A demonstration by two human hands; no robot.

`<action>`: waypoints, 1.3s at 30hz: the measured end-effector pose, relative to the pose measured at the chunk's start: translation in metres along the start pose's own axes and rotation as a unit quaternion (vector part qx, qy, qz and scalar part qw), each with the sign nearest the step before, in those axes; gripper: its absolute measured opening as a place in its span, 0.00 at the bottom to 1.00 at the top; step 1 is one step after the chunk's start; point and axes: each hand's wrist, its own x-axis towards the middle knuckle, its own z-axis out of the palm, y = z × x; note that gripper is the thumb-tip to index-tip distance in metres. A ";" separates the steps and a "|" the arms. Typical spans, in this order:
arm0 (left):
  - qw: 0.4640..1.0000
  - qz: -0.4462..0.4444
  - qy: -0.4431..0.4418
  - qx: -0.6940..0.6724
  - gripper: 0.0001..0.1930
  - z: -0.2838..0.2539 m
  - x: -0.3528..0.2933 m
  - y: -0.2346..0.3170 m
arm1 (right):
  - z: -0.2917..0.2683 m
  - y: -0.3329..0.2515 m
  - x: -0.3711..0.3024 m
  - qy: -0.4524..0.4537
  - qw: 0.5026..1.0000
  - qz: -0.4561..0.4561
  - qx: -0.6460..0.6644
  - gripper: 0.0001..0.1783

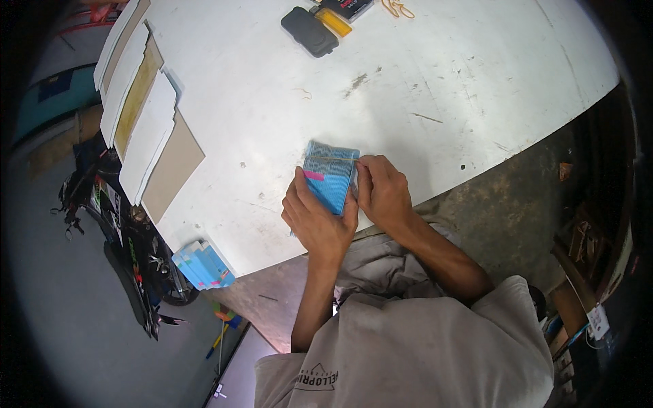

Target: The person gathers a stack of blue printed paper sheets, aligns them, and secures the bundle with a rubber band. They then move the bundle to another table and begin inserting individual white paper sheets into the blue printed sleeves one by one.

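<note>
A thick stack of blue cards (pixel 331 190) with a pink patch rests in my left hand (pixel 318 221) near the table's front edge. My left fingers lie along its left side and the thumb presses its right side, so the hand is closed round it. A thin, pale rubber band (pixel 330 158) crosses the stack near its far end. At the right end of that band, my right hand (pixel 384 194) is closed, thumb and forefinger pinching it against the stack's corner. The stack's underside is hidden.
The white table (pixel 435 75) has torn grey-white cardboard sheets (pixel 153 129) along its left side. Another blue bundle (pixel 204 265) sits at the front left corner. A dark case (pixel 309 32), a yellow lighter (pixel 333 22) and loose rubber bands (pixel 398 8) lie at the far side.
</note>
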 end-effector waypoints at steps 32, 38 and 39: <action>0.890 -0.186 0.196 -0.368 0.47 -0.028 -0.068 -0.057 | -0.062 -0.011 0.042 -0.170 0.959 0.066 0.219 0.21; 0.877 -0.196 0.130 -0.418 0.53 0.018 -0.066 -0.025 | -0.017 -0.004 0.062 -0.367 0.903 -0.222 -0.012 0.44; 0.870 -0.157 0.135 -0.447 0.48 0.013 -0.051 -0.029 | -0.021 -0.009 0.056 -0.349 0.917 -0.191 0.029 0.45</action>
